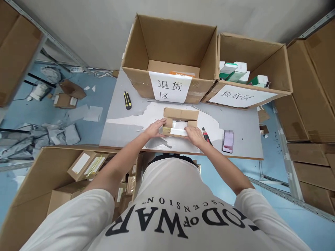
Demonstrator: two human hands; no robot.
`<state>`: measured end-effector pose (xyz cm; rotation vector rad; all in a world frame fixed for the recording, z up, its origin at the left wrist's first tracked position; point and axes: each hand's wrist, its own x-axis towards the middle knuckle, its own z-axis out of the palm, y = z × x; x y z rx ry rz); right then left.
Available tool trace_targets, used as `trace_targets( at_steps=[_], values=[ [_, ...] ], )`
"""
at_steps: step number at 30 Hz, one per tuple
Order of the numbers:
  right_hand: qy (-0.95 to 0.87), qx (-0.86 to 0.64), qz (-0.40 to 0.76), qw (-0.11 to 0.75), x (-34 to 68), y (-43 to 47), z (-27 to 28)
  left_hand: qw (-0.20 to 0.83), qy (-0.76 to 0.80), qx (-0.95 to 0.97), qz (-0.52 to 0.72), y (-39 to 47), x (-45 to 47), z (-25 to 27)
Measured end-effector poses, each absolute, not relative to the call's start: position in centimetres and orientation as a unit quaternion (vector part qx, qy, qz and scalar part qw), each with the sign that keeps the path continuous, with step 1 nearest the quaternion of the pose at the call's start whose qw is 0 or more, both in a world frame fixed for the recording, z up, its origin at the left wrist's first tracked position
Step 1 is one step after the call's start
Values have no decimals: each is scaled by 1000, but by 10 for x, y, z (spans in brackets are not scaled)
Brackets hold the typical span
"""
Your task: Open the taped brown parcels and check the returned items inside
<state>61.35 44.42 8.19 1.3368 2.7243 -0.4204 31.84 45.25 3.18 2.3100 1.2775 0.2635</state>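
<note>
A small brown cardboard box [175,131] lies on the table before me, its flaps spread and something white [180,124] showing inside. My left hand [155,129] grips the box's left end, fingers on the side flap. At the front right corner, my right hand [194,135] is closed on the box, next to a white label on its front. Just right of that hand lies a red and black utility knife [206,136]. What the white content is cannot be made out.
Two large cartons with paper signs, one on the left [136,82] and one on the right [282,83], stand at the table's back; the right one holds green-white boxes. A yellow-black utility knife [127,100] and a phone [228,141] lie on the table [243,122]. A parcel-filled carton [34,181] stands lower left.
</note>
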Motion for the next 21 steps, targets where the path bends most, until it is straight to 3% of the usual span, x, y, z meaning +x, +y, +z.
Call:
trace_targets(
  at_steps=[11,21],
  values=[
    [914,396,-87,16,618,418,71,218,472,850,88,446,322,28],
    [923,372,-82,62,636,406,78,214,455,864,39,459,329,43]
  ],
)
